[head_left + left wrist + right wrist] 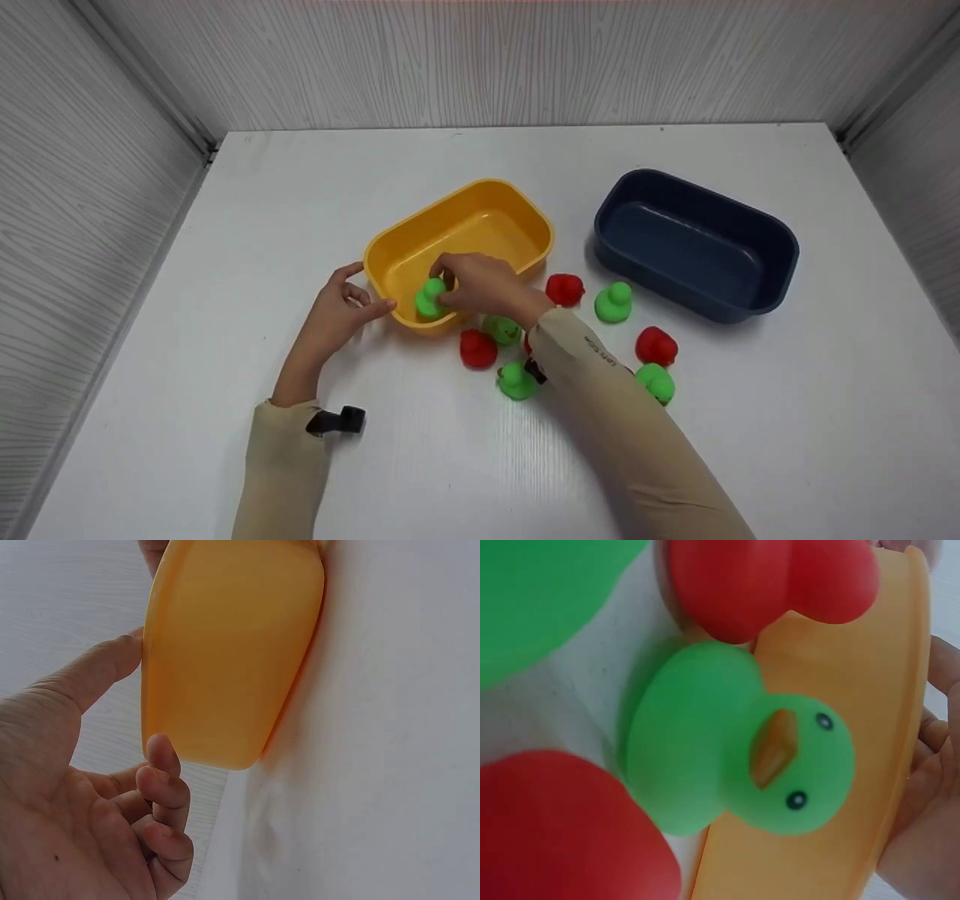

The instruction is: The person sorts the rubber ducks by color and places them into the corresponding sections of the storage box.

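Note:
A green rubber duck (429, 301) is down in the near left end of the yellow tub (487, 234), and my right hand (480, 283) pinches it there. At the tub's left corner my left hand (334, 311) holds the rim between thumb and forefinger. The left wrist view shows that thumb (112, 667) against the rim and the other fingers curled near the tub's end wall. Just outside the tub, another green duck (682, 742) faces up in the right wrist view, beside red ducks (731, 585). The tub's wall hides the held duck in that view.
A dark blue tub (682, 247) stands at the right. Several red and green ducks lie between and in front of the tubs, among them a red duck (565, 289) and a green duck (613, 303). My right forearm (607, 382) passes over some of them. Panelled walls (517, 67) enclose the white table.

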Available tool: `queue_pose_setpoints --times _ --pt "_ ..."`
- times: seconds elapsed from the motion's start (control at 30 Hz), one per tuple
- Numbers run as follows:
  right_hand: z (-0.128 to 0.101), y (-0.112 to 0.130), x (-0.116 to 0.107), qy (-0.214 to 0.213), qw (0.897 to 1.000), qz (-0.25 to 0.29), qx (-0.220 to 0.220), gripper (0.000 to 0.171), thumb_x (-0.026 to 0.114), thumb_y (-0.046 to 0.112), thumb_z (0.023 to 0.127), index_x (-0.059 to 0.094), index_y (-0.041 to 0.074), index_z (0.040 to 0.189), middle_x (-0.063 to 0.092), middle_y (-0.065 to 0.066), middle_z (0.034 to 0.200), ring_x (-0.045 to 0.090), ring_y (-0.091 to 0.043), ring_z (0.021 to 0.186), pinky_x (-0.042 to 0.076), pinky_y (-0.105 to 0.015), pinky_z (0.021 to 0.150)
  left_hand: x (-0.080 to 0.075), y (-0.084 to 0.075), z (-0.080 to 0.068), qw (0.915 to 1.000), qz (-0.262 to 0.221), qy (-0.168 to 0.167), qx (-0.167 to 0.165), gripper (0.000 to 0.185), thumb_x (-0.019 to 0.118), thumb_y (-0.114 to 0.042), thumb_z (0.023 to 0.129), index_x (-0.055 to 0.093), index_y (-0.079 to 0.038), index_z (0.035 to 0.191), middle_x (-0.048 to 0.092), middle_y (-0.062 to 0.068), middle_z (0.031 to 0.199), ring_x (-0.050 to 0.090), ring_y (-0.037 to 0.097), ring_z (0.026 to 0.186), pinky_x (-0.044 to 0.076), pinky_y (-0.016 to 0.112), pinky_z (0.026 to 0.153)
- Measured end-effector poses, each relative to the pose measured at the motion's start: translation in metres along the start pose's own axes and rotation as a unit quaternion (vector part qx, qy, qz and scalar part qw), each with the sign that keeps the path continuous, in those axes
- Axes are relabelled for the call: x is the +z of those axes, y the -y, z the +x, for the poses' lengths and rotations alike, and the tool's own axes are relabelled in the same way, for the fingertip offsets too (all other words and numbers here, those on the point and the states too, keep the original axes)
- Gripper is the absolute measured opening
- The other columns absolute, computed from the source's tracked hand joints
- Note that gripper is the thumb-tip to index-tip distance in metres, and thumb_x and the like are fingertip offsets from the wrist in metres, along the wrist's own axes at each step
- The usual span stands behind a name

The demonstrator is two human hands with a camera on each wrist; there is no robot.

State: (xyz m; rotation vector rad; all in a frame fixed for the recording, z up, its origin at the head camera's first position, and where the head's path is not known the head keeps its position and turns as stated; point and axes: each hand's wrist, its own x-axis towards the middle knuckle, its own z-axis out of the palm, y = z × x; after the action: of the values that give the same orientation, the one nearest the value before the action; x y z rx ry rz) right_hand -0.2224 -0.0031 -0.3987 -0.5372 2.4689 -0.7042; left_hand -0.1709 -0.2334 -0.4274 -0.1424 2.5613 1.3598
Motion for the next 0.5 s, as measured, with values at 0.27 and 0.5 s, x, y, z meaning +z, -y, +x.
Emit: queue_pose_setpoints --times 0.27,0.5 --pt "0.0046 -0.0027 0.0029 -0.006 0.999 -0.046 -0.027 0.036 0.067 0.030 0.090 0.058 0.019 0.123 0.061 0.004 0.100 0.053 -0.017 0.096 0.046 -0.034 0.094 -0.0002 0.0003 -0.0012 1.0000 -0.004 -0.001 0.006 0.091 0.073 -0.044 0.082 0.025 -0.009 0.151 0.051 0.005 0.096 0.048 0.017 0.080 0.042 0.025 0.070" --pt "0.0044 -0.0043 0.0033 -0.003 0.999 -0.048 -0.026 0.032 0.064 0.029 0.092 0.059 0.019 0.122 0.061 0.004 0.101 0.054 -0.017 0.095 0.047 -0.033 0.093 0.0004 0.0008 -0.0007 0.9999 -0.008 0.000 0.009 0.091 0.074 -0.044 0.082 0.025 -0.009 0.150 0.051 0.005 0.095 0.048 0.017 0.079 0.043 0.024 0.069"
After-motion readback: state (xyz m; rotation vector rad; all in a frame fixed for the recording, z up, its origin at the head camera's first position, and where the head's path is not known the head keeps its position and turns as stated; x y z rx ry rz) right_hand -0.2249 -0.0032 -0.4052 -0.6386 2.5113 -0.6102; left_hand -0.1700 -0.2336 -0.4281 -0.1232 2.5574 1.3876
